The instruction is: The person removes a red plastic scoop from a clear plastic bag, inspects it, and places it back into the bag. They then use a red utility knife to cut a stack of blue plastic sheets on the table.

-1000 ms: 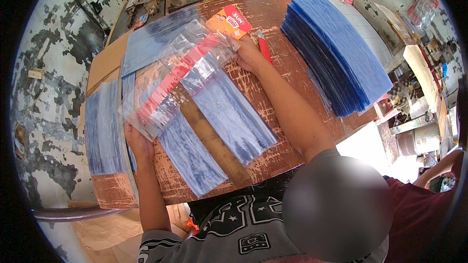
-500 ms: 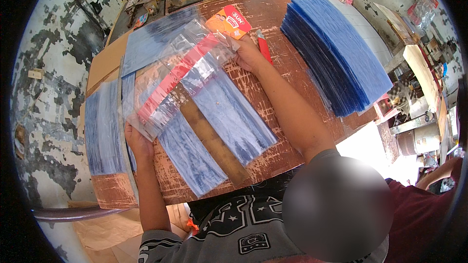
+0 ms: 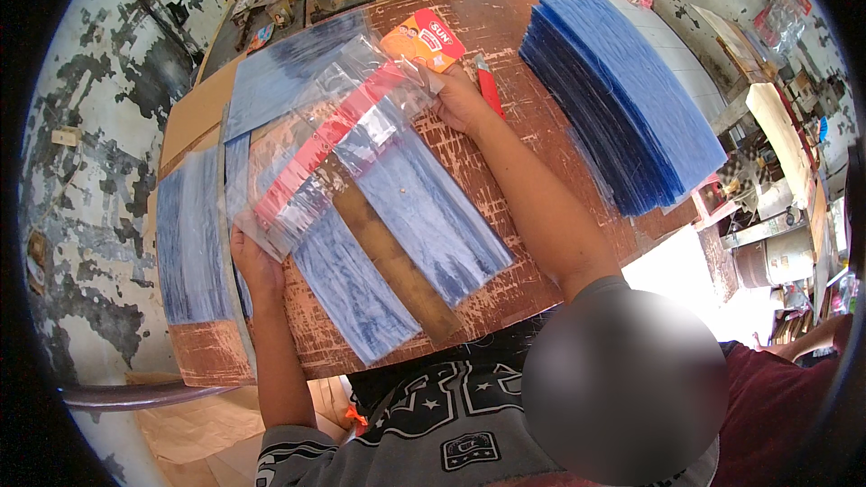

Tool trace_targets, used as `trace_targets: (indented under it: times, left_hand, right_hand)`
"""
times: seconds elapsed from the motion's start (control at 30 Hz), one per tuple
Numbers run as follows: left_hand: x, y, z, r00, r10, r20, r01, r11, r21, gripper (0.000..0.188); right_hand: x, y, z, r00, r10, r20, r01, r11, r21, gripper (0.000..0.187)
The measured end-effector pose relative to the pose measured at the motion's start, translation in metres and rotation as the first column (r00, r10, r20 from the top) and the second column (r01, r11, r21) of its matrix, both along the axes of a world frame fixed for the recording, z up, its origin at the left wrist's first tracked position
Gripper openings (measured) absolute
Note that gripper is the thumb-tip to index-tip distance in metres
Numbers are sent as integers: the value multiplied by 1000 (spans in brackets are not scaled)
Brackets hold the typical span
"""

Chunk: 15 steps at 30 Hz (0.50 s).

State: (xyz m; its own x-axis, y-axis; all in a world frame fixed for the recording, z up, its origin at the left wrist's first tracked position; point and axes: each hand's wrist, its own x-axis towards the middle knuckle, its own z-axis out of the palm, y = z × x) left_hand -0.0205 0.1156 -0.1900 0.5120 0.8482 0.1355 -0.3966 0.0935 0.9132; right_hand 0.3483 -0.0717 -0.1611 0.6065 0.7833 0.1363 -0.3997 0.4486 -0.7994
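Stretched between my hands is a crinkled clear plastic piece with a red band [image 3: 327,146]. My left hand [image 3: 258,261] pinches its near left end, while my right hand [image 3: 458,101] grips the far right end. Beneath it lie streaky blue-and-white sheets [image 3: 433,212] and a flat brown strip [image 3: 390,257], partly covered by the plastic. An orange card [image 3: 422,40] touches or sits just beyond my right fingers; I cannot tell which. Right of that hand rests a red cutter knife [image 3: 488,90].
A tall stack of blue sheets [image 3: 631,95] occupies the right of the scratched brown table [image 3: 532,162]. More blue sheets [image 3: 194,234] lie at left beside a thin grey strip [image 3: 238,307]. Another person's maroon sleeve [image 3: 785,406] shows at lower right.
My hands and the plastic stay in nearly the same place. At the lower right, the other person's forearm has shifted slightly downward.
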Motion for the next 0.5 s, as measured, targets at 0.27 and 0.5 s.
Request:
trace_targets:
  times: [0.27,0.5]
  left_hand:
    - [-1,3,-3,1000,2,7,-2,1000,1,24]
    - [0,0,-1,1000,3,9,-3,1000,9,24]
  right_hand:
    - [0,3,-2,1000,-20,3,20,1000,14,33]
    - [2,1,-3,1000,-6,5,6,1000,-23,33]
